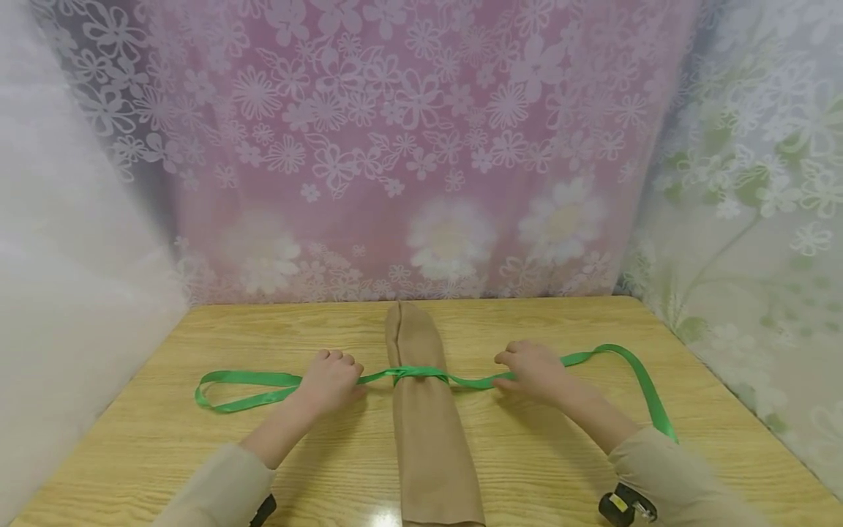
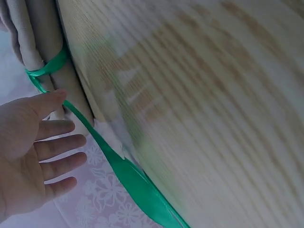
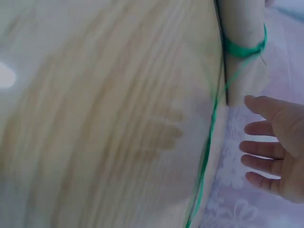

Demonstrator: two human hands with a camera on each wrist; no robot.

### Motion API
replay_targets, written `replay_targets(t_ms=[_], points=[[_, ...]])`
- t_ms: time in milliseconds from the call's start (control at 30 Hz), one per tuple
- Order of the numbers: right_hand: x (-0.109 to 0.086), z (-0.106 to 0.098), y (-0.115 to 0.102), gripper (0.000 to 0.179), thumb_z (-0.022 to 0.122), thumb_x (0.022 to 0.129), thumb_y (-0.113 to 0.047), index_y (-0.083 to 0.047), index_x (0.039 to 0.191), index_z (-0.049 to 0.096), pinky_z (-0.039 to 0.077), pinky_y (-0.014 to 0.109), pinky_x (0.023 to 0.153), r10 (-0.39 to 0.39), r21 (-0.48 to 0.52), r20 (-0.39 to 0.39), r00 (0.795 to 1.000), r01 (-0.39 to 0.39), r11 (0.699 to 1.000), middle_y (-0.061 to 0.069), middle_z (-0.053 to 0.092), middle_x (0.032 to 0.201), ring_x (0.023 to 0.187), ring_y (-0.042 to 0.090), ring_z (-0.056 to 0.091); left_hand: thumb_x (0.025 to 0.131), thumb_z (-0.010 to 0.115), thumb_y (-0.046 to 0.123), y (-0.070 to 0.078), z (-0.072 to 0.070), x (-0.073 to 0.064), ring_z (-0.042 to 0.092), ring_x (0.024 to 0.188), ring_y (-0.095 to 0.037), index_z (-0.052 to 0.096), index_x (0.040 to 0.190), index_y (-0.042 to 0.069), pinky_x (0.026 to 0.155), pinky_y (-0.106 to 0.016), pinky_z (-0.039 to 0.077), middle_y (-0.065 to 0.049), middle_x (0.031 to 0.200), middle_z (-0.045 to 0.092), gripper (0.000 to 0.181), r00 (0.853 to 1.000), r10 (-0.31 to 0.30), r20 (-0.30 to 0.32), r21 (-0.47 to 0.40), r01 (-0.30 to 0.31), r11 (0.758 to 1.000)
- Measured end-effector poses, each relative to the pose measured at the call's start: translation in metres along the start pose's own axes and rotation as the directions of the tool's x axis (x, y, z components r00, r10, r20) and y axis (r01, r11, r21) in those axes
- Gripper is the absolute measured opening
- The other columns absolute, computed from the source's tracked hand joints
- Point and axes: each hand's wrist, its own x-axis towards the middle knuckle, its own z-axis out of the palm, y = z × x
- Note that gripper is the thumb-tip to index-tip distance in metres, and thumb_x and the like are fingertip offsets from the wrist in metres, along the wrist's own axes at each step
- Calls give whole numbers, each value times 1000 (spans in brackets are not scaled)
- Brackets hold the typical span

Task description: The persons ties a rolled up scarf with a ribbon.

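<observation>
A rolled-up brown cloth point(image 1: 431, 446) lies lengthwise on the table, its far end near the back edge. Around it passes a green ribbon point(image 1: 419, 371), which looks crossed or knotted on top. The left hand point(image 1: 331, 382) is over the ribbon's left tail, left of the roll. In the left wrist view its thumb tip meets the ribbon point(image 2: 130, 183), while the other fingers stretch out apart. On the other side, the right hand point(image 1: 535, 372) hovers by the right tail. Its fingers point(image 3: 260, 149) are extended and spread, apart from the ribbon in the right wrist view.
The wooden table point(image 1: 165, 446) reaches back to a pink flowered curtain point(image 1: 395, 146). Pale curtains hang at both sides. A ribbon loop point(image 1: 246, 378) lies at left; the right tail point(image 1: 648, 380) curves toward the right sleeve. A black wrist device point(image 1: 622, 505) sits under that sleeve.
</observation>
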Motion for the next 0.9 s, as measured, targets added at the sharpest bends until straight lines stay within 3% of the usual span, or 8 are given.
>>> replay_targets(t_ms=[267, 367, 433, 600, 767, 900], points=[[23, 7, -36, 36, 71, 79, -39, -9, 97, 69, 46, 30, 56, 3, -17, 68, 998, -2, 1000, 1, 56, 80, 74, 20, 55, 79, 71, 37, 12, 5, 7, 45, 62, -15, 57, 62, 13, 66, -32, 40, 3, 60, 47, 33, 1000, -23, -2, 62, 23, 998], [29, 14, -42, 33, 71, 79, -41, -10, 91, 69, 45, 29, 53, -19, -31, 47, 999, 20, 999, -1, 54, 74, 68, 18, 53, 79, 71, 38, 16, 9, 9, 43, 61, -15, 59, 62, 12, 64, -30, 39, 2, 61, 49, 33, 1000, -23, 5, 113, 23, 993], [32, 18, -45, 28, 71, 79, -39, -11, 79, 67, 41, 27, 49, -35, -36, 22, 999, 36, 999, -2, 48, 68, 62, 17, 49, 79, 71, 39, 18, 13, 11, 42, 60, -14, 61, 62, 12, 64, -30, 40, 2, 60, 50, 33, 1000, -15, 4, 157, 14, 987], [34, 26, -49, 25, 69, 81, -22, -14, 60, 56, 33, 23, 47, -47, -22, -28, 999, 46, 999, -3, 41, 59, 54, 13, 38, 79, 72, 29, 25, 17, 13, 41, 58, -14, 61, 60, 12, 65, -31, 40, 0, 59, 51, 28, 1000, 11, -11, 212, -9, 977], [34, 27, -46, 13, 65, 78, -6, -9, 66, 66, 35, 19, 46, -94, -11, -110, 989, 93, 996, -1, 48, 60, 52, 11, 41, 80, 71, 13, 23, 16, 12, 51, 62, -17, 63, 61, 10, 74, -37, 45, -3, 62, 55, 21, 999, 17, -46, 208, -7, 978], [32, 20, -40, 8, 68, 76, -3, -7, 69, 69, 40, 19, 48, -73, -11, -143, 987, 72, 997, 0, 51, 63, 55, 12, 46, 76, 73, 6, 19, 12, 9, 60, 69, -21, 67, 65, 6, 79, -43, 48, -6, 67, 61, 12, 994, 21, -104, 213, 1, 977]])
